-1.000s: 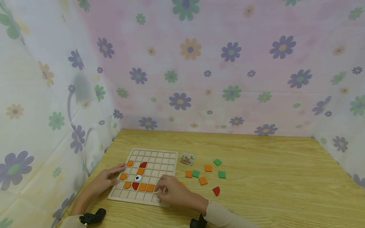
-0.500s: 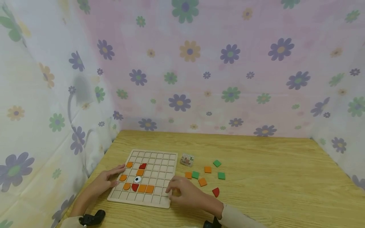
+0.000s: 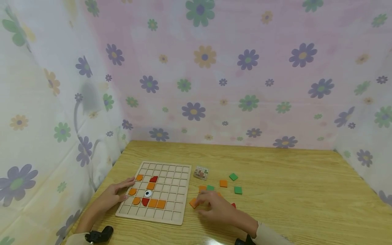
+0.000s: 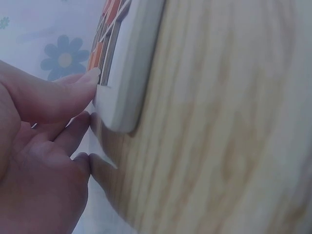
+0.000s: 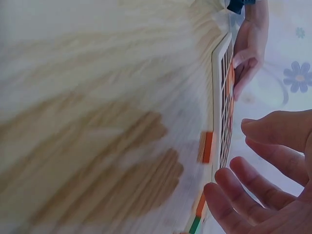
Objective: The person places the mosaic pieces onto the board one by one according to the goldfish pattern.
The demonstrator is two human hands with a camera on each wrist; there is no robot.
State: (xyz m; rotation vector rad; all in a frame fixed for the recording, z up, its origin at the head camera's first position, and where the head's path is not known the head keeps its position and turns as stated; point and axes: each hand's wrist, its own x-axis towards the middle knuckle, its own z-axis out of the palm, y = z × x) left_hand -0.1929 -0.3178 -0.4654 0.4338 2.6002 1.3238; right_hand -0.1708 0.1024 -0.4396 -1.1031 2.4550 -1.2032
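A wooden grid board [image 3: 171,177] lies on the left of the table, with orange circles and squares, red pieces and a round eye piece [image 3: 148,193] in its cells. My left hand [image 3: 111,195] rests along the board's left edge; in the left wrist view its thumb touches the board's rim [image 4: 117,109]. Over loose pieces right of the board is my right hand [image 3: 215,207], its fingertips beside an orange square [image 3: 193,203]. In the right wrist view the thumb and fingers of that hand [image 5: 268,170] stand apart with nothing between them, near an orange square [image 5: 207,146].
A small patterned card [image 3: 201,173] lies by the board's right edge. Loose green squares [image 3: 238,190], orange squares [image 3: 223,183] and a partly hidden red piece [image 3: 233,205] are spread to its right. Flowered cloth [image 3: 226,102] hangs behind and at the sides.
My right hand has moved right, off the board, to the loose pieces, uncovering two orange squares in the lower row and the board's right edge. My left hand has stayed at the board.
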